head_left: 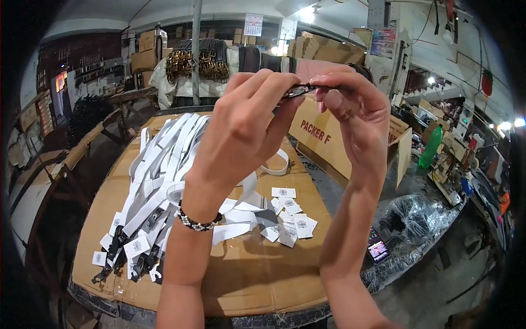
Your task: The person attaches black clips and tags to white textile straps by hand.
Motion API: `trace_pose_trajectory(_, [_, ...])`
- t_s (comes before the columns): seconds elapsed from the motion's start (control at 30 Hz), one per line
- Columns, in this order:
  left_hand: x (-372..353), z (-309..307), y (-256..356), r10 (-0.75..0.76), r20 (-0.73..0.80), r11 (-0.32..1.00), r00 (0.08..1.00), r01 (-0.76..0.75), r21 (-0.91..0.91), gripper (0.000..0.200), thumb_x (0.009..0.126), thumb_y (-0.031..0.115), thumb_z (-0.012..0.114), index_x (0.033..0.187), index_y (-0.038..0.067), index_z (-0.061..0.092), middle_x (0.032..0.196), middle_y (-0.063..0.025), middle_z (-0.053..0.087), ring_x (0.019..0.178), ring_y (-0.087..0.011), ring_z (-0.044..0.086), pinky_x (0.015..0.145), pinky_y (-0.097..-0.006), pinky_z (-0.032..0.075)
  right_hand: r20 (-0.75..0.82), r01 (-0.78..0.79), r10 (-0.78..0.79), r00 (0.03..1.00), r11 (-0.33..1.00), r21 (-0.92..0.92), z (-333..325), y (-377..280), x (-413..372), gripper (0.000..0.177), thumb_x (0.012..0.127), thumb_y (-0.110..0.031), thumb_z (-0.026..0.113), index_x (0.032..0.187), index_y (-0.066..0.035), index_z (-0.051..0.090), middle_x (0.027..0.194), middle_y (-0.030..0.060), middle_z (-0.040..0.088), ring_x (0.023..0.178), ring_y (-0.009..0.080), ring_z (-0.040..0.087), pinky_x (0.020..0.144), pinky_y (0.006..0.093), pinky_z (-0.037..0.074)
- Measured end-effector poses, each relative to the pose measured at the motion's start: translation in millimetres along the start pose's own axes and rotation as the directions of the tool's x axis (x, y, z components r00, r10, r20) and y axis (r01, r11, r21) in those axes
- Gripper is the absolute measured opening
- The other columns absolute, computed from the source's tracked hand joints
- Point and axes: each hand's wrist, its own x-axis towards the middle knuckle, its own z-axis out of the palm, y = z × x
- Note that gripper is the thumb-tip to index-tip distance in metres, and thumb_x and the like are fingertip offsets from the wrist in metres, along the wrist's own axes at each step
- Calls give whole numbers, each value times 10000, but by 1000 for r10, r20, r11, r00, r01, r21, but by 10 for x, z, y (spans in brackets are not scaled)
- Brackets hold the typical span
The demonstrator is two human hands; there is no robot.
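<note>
Both hands are raised above the cardboard-covered table [241, 285]. My left hand [246, 118], with a beaded bracelet [197, 220] at its wrist, pinches a small dark shiny piece [298, 90]. My right hand [356, 104] has its thumb and index finger closed on the other end of that piece; its exact shape is too small to tell. A heap of white straps [159, 175] with dark ends and tags lies at the left of the table. Several white barcode tags [301, 223] lie loose right of the straps.
An open cardboard box [323, 137] stands behind my right hand. Right of the table surface are a green bottle [430, 147], a plastic-wrapped bundle [413, 216] and a lit phone [377, 247]. A metal pole [195, 55] rises behind the table.
</note>
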Motion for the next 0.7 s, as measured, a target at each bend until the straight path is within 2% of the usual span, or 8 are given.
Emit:
trace_pose_trajectory(0.1, [13,-47,19,1,37,999,999,-3,37,252,850,12,756,1093,9,690,916,-125,691,768,-260,642,664,-353,524,31,74,-73,997,997,-34,17,3,29,214,852,-4,772,1056,13,712,1038,59,678,896,99,638,777,225,516])
trace_pose_trajectory(0.2, [0,11,-19,127,-39,992,991,-126,31,270,836,-30,710,1090,6,627,842,-110,585,780,-321,601,792,-399,482,28,110,-107,994,988,-108,44,-18,37,234,840,-6,789,1059,9,705,1038,64,683,944,116,649,829,244,524])
trace_pose_trajectory(0.3, [-13,30,-5,124,-37,992,992,-122,45,269,842,-32,702,1097,3,624,849,-103,579,794,-313,603,800,-398,478,43,114,-107,993,972,-207,68,-76,38,245,843,-27,799,1063,7,698,1036,70,684,947,125,651,833,251,525])
trace_pose_trajectory(0.4, [-20,32,22,59,-6,997,998,-59,-40,246,855,-22,692,1089,2,621,853,-111,582,787,-324,590,786,-396,473,37,111,-105,994,970,-214,102,-95,39,223,852,-47,796,1046,-1,697,997,58,684,919,127,655,803,249,518])
trace_pose_trajectory(0.5, [-20,57,25,-12,7,993,1000,13,-118,178,871,-10,678,1036,4,611,852,-125,583,765,-347,571,749,-406,461,-6,64,-69,998,952,-301,124,-93,35,171,867,-63,787,1002,-5,700,936,44,679,859,121,647,752,247,513])
trace_pose_trajectory(0.6, [-34,21,-49,-9,54,997,999,14,-76,176,882,-23,714,1048,-23,656,871,-143,659,716,-280,619,566,-342,500,-53,22,-48,997,910,-415,159,-47,16,130,880,-72,778,949,1,694,878,38,676,790,116,634,708,244,508])
trace_pose_trajectory(0.7, [-38,0,-70,-58,81,991,995,67,-117,146,900,5,705,1025,-34,640,822,-153,641,637,-249,593,564,-318,489,-74,6,-44,996,889,-457,207,-35,13,133,886,-74,780,917,11,682,842,15,655,754,93,604,673,233,490])
